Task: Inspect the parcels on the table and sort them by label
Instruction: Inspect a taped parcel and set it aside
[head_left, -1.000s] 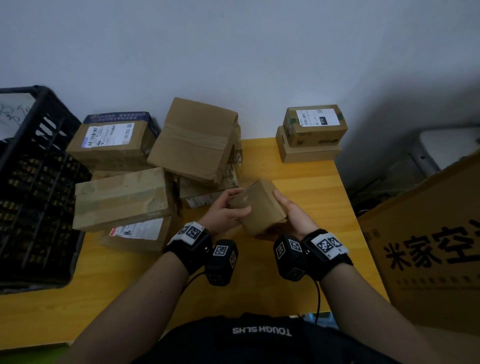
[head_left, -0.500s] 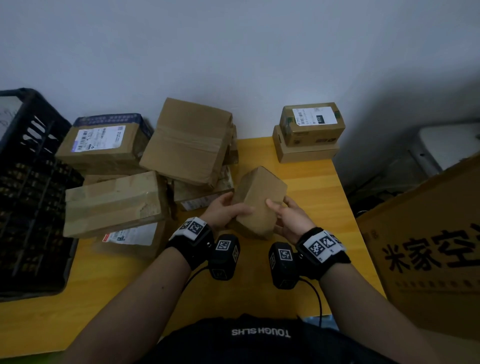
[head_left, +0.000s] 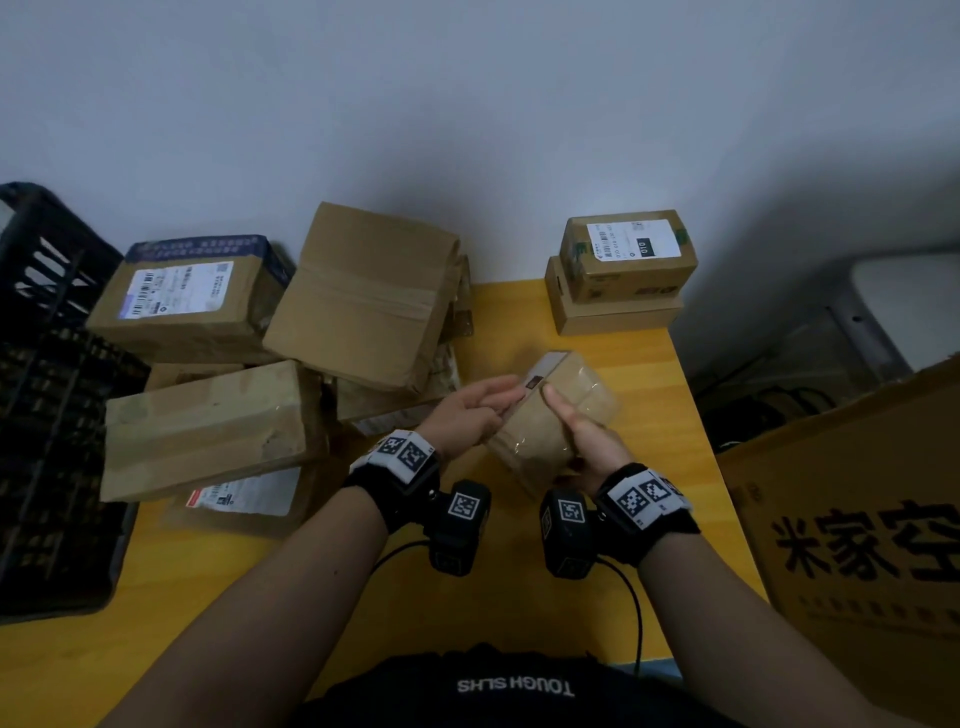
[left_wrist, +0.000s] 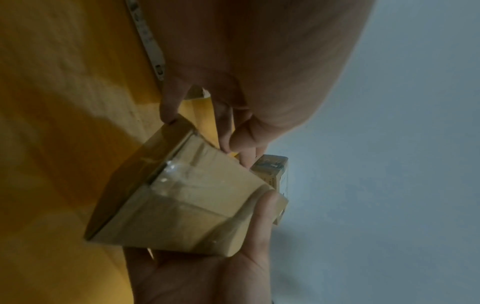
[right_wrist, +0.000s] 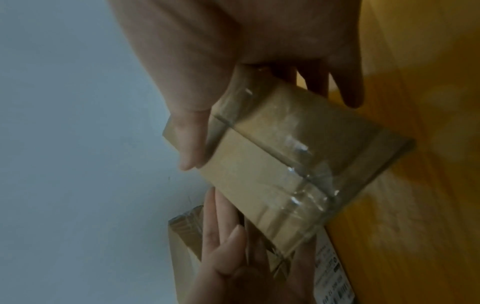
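1. We hold a small taped parcel above the tabletop, right of the parcel pile.
2. Our left hand and right hand grip it, fingers curled round its sides.

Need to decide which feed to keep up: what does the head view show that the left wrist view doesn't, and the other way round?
Only the head view shows the pile of parcels at the left, the two stacked boxes at the far right corner with a white label on top, the black crate and the big printed carton. Only the left wrist view shows the small parcel's taped underside close up. Both show the left hand and right hand holding that parcel above the yellow table.
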